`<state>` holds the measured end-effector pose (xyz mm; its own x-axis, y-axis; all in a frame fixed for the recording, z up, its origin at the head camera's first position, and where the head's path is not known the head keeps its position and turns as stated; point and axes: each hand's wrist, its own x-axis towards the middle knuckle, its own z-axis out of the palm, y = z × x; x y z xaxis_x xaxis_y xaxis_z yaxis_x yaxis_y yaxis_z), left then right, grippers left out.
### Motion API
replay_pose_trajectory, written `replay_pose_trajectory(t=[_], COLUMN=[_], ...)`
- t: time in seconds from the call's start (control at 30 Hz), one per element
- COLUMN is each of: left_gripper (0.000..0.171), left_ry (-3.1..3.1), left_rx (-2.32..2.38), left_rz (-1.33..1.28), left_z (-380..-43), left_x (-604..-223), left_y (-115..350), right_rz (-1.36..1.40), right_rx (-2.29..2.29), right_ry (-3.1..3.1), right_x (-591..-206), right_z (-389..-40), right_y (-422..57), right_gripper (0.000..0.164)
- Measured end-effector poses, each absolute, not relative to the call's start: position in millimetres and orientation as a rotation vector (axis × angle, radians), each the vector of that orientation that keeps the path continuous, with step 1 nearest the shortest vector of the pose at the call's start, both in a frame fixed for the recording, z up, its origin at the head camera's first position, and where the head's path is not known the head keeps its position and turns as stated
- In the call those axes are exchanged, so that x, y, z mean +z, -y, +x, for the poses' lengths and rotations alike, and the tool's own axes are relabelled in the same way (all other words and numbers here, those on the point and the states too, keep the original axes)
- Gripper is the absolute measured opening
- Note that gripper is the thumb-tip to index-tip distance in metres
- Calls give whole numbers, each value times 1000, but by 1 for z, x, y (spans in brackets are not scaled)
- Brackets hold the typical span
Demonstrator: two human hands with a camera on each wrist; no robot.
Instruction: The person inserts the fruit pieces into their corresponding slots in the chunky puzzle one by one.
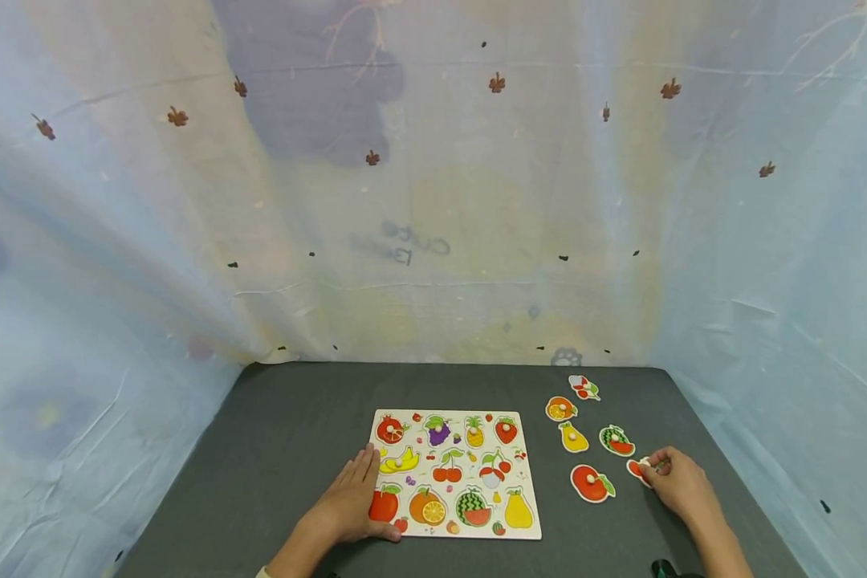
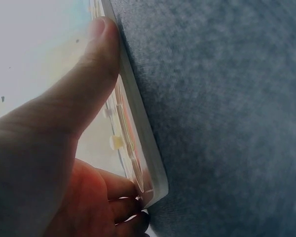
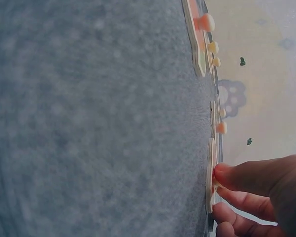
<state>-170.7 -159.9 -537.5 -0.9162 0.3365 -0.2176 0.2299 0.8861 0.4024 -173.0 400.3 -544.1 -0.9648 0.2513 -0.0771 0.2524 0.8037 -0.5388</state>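
Observation:
A white wooden fruit puzzle board (image 1: 468, 474) lies flat on the table. My left hand (image 1: 350, 498) rests on its left edge, fingers straight, with the thumb (image 2: 106, 49) along the near edge. Out to the right, my right hand (image 1: 682, 482) pinches the knob of a red fruit puzzle piece (image 1: 636, 472), partly covered by the fingers. In the right wrist view, this piece (image 3: 210, 177) is on or very near the table surface; thumb and index finger meet at its knob. An apple piece (image 1: 591, 484) and a watermelon piece (image 1: 616, 440) lie just left of that hand.
Farther back lie a pear piece (image 1: 573, 437), an orange piece (image 1: 561, 409) and a cherry piece (image 1: 584, 388), each with a knob. A dark object (image 1: 663, 568) shows at the near edge beside the right forearm. The grey table (image 1: 274, 433) meets a patterned curtain (image 1: 441, 241) behind.

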Motion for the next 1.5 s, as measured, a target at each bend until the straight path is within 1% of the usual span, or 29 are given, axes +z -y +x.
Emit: replay_pose_trajectory(t=[0.2,0.4,0.57,0.77,0.93,1.5], left_gripper=[137,138,138,138,138,138], left_ry=[-2767,-2766,-2767,-2766,-2769,-2779], left_rx=[543,546,541,542,535,508], left_rz=[425,425,427,427,430,425], left_z=[-171,-171,-171,-171,-171,-172], left_x=[-540,-538,-538,-538,-539,-541], left_y=[160,160,159,159,160,160], right_rz=[440,372,315,296,215,36], right_rx=[-890,-871,-864,-883,-881,-914], right_ry=[-3007,-3118,-3168,-3171,-3191,-3209], right_x=[-542,-535,-529,-522,-516,-518], right_z=[-176,-180,-185,-189,-191,-200], right_y=[-396,-386,-371,-351,-335,-288], right_gripper=[26,29,29,23,23,22])
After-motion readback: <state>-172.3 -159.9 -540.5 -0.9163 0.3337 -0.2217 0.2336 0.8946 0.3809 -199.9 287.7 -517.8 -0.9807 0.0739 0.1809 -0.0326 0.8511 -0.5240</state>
